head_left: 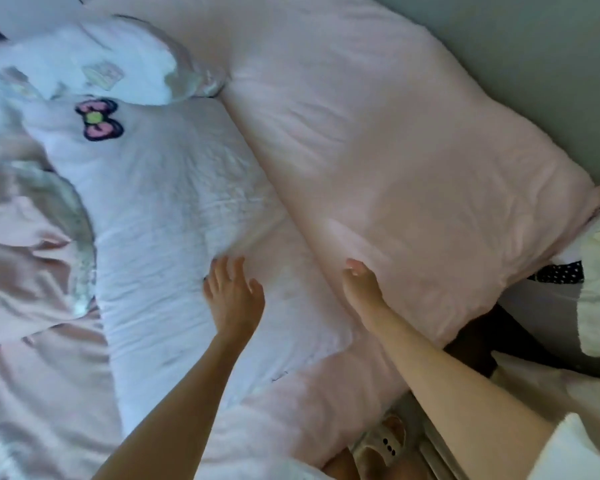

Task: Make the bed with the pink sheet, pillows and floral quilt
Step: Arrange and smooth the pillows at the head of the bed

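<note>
Two pink pillows lie side by side at the head of the bed. The larger plain pillow (406, 150) is on the right, along the wall. The left pillow (174, 216) is paler and bears a pink bow patch (99, 120). My left hand (231, 296) rests flat with spread fingers on the left pillow's near part. My right hand (362, 292) lies with straight fingers against the near edge of the right pillow. The pink sheet (32, 393) covers the mattress at the lower left. A bunched pink and white cover (39, 216) with a grey edge lies at the left.
A grey wall (534, 46) runs along the right side of the bed. White fabric and a dark dotted cloth (561, 273) sit at the right beyond the bed's corner. My slippered foot (381, 441) stands on the floor below the bed's edge.
</note>
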`<state>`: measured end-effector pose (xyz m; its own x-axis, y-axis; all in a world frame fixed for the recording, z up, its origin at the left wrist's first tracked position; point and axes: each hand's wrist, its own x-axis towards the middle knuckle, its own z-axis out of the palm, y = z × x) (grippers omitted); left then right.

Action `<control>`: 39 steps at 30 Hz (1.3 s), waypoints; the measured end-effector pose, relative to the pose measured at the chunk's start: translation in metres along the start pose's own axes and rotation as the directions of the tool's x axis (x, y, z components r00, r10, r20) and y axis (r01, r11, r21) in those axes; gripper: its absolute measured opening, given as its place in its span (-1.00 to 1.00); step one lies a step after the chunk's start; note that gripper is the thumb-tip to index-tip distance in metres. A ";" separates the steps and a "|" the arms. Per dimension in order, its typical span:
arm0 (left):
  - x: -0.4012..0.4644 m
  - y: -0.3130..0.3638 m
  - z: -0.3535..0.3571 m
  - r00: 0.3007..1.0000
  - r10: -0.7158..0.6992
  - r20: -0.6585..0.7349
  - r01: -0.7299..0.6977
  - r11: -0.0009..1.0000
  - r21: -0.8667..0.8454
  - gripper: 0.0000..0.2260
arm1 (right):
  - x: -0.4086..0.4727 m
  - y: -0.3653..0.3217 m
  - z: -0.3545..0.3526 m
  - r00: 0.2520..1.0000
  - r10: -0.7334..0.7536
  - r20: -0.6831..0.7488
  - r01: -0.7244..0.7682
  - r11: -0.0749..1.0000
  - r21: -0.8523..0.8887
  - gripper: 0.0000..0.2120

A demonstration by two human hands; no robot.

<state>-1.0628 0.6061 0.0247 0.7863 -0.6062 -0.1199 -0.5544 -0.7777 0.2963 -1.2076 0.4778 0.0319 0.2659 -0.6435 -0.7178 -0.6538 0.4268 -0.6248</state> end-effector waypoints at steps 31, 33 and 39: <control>0.055 0.035 -0.162 0.915 0.108 0.389 0.313 0.419 -0.852 -0.87 | -0.101 -0.175 0.012 0.855 -0.438 0.276 0.489 0.858 -0.153 -0.59; 0.061 0.069 -0.164 0.871 0.162 0.463 0.368 0.410 -0.835 -0.57 | -0.098 -0.175 -0.021 0.859 -0.444 0.254 0.480 0.872 -0.100 -0.60; 0.075 0.154 -0.151 0.809 0.303 0.503 0.359 0.423 -0.832 -0.54 | -0.064 -0.167 -0.099 0.895 -0.411 0.172 0.442 0.866 -0.233 -0.57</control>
<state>-1.0476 0.4661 0.2043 0.3312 -0.8099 -0.4841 0.2747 -0.4080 0.8707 -1.1852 0.3846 0.2122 0.6288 -0.6421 -0.4386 -0.6135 -0.0630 -0.7872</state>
